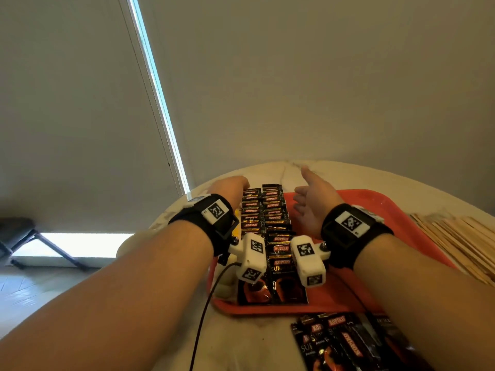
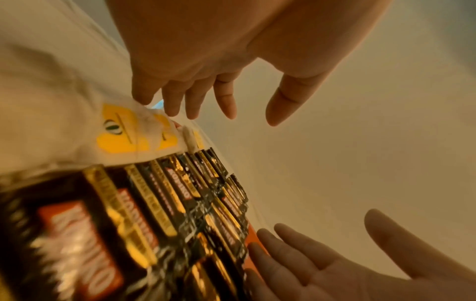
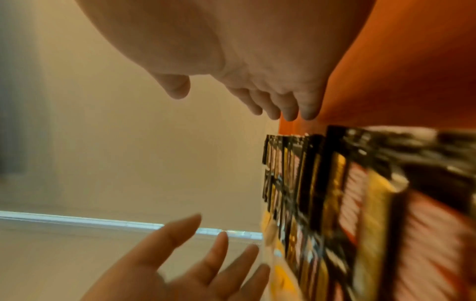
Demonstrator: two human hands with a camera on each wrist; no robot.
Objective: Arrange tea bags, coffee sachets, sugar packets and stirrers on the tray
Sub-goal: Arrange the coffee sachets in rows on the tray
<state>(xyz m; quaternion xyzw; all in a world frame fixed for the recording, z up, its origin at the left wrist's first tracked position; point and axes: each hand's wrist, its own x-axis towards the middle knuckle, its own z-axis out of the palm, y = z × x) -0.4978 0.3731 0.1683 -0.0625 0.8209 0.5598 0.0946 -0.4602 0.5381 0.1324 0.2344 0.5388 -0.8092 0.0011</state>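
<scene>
Pale round table (image 1: 241, 344) under a plain wall: red tray (image 1: 401, 210) partly loaded.

Two overlapping rows of coffee sachets (image 1: 263, 210) on tray, flanked by left hand (image 1: 230, 187) and right hand (image 1: 313, 202), fingers spread, holding nothing. Off tray: loose sachets (image 1: 348, 344), stirrers (image 1: 460, 242). Sugar packets not identifiable.

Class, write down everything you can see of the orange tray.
The orange tray looks like smooth plastic with a low raised rim and rounded corners. It lies flat on the pale table. Two overlapping rows of black Kopiko coffee sachets cover its left part; its right part is bare. The right hand hovers open above it.
</scene>
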